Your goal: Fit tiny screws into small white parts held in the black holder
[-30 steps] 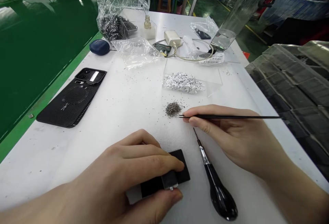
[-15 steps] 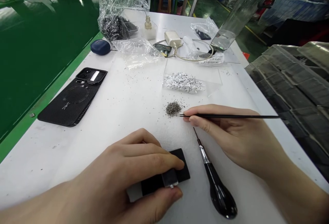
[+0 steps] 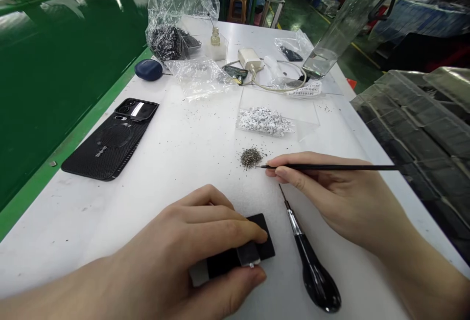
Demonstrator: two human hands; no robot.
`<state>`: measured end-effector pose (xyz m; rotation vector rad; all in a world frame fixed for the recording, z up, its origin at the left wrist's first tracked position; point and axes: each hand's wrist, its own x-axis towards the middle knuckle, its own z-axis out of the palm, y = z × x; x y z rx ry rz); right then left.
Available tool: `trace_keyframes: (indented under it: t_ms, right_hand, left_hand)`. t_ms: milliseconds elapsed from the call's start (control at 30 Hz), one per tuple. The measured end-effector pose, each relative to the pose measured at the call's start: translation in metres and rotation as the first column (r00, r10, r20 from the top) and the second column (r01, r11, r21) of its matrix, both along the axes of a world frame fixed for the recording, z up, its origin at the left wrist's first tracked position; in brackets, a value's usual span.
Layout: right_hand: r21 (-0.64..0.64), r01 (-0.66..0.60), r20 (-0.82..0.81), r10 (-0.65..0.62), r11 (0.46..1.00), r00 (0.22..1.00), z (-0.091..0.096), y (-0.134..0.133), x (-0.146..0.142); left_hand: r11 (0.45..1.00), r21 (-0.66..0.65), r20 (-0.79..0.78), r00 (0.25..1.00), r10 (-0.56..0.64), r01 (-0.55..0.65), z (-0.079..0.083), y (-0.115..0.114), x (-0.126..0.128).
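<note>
My left hand (image 3: pixel 205 241) is closed on a small black block (image 3: pixel 263 246), which lies on the white table; a tiny white piece shows at its near edge by my thumb. My palm hides part of the block. Pinched in my right hand (image 3: pixel 316 183) is a pair of thin black tweezers (image 3: pixel 341 167), held level, points leftward. Their tips are at the near right edge of a small pile of tiny dark metallic grains (image 3: pixel 251 157). Between my hands lies a black-handled awl-like tool (image 3: pixel 317 276), its thin metal tip pointing away from me.
Beyond the pile is a clear bag of small white pieces (image 3: pixel 266 121). A black phone (image 3: pixel 113 136) lies at left, a dark blue oval object (image 3: pixel 148 69) behind it. Farther back stand a small glass bottle (image 3: pixel 215 37), a white charger (image 3: pixel 249 58) and a water bottle (image 3: pixel 330 36). Plastic trays (image 3: pixel 414 129) are at right.
The whole view has shifted slightly, so things appear a little farther right and lower. Both hands keep their grips; the tweezer tips remain beside the grain pile.
</note>
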<state>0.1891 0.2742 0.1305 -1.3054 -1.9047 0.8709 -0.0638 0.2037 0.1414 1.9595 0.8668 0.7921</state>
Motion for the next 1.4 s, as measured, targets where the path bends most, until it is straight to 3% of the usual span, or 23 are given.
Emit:
trace_keyframes:
  t_ms: [433, 1100, 1300, 1400]
  right_hand:
    - [-0.039, -0.013, -0.028, 0.012, 0.999, 1.0, 0.004, 0.002, 0.001]
    - [0.039, 0.0, 0.02, -0.001, 0.999, 1.0, 0.0, -0.001, 0.0]
    - [0.043, 0.006, -0.09, -0.002, 0.999, 0.996, 0.012, -0.004, 0.004]
    - [0.039, -0.128, -0.234, 0.133, 0.991, 0.963, 0.024, -0.013, 0.008]
  left_hand:
    - [1.0, -0.022, 0.001, 1.0, 0.017, -0.017, 0.0, -0.002, -0.001]
    - [1.0, 0.012, -0.029, 1.0, 0.009, -0.008, 0.004, 0.003, 0.002]
    - [0.999, 0.038, -0.017, 1.0, 0.016, -0.015, 0.005, 0.003, 0.002]
    - [0.998, 0.057, -0.037, 0.999, 0.008, -0.006, 0.006, 0.001, 0.001]
